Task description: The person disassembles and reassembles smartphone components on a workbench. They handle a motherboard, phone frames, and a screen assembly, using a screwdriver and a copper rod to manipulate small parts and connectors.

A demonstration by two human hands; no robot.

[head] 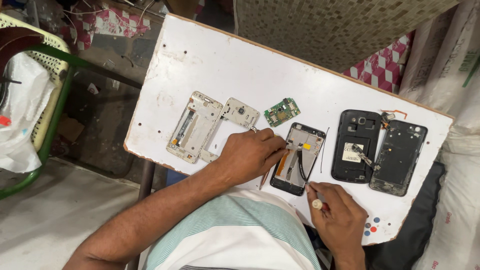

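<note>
Fingers of left hand curl narrow, pressing the opened phone on the white board. Right hand pinches a small screwdriver at the phone's lower corner.

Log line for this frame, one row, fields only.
left hand: steadies opened phone | right hand: holds screwdriver at its lower edge | circuit board: apart on white board

a white worktop carries a silver phone frame, a small silver cover plate, a green circuit board, an opened phone, and two black phone shells.
</note>
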